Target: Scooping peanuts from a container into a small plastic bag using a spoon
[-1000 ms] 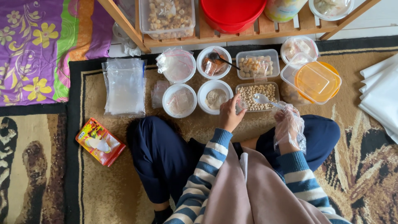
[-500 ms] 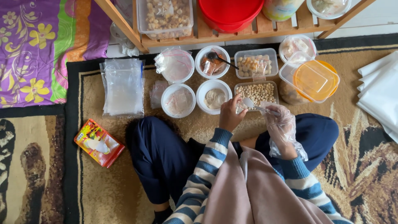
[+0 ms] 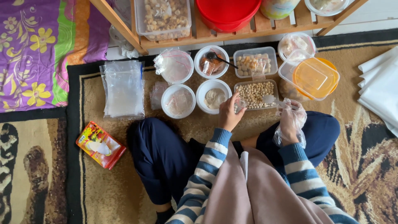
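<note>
the left hand [image 3: 229, 114] pinches a small clear bag [image 3: 239, 106] at the near edge of the tub of pale beans [image 3: 255, 93] on the rug. the gloved right hand [image 3: 290, 120] grips a white spoon [image 3: 269, 99] over that tub's right end; best to hold the bag's mouth wide and tip the spoon close above it.

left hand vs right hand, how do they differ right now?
The left hand is bare; the right hand wears a loose clear plastic glove. The left hand pinches a small clear bag at the near edge of the bean container; the right hand's grip is on a white spoon whose bowl sits over the beans. The left hand is nearer the white bowl. Both come out of blue-and-white striped sleeves.
</note>
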